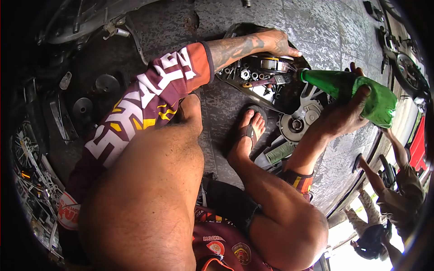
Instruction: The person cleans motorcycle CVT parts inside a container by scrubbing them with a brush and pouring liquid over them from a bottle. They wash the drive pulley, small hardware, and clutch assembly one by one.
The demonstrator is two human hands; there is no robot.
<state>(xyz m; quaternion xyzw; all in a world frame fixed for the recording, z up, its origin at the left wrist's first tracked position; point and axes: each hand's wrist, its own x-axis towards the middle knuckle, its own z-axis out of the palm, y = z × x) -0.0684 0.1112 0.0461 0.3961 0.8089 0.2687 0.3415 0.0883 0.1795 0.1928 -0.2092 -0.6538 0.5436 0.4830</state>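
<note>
My right hand [359, 106] is wrapped round a green plastic bottle [337, 83], tilted with its neck toward a black basin [235, 30] on the floor. The bottle's mouth is at the basin's right side, close to a round metal part [275, 64] with a shiny rim. Over that part and the basin's far side is my left hand [278, 43], its fingers curled down and mostly hidden, so what it grips is unclear. Inside the basin lie small metal parts, among them a toothed ring [245, 74], and a brush-like tool [264, 82] with a dark red handle.
A metal engine cover [298, 122] and a ribbed greenish part [280, 152] lie by my sandalled foot [253, 126]. Part of a motorcycle [117, 31] stands at the upper left. Another person [398, 198] is at the right edge, near a wheel [407, 70].
</note>
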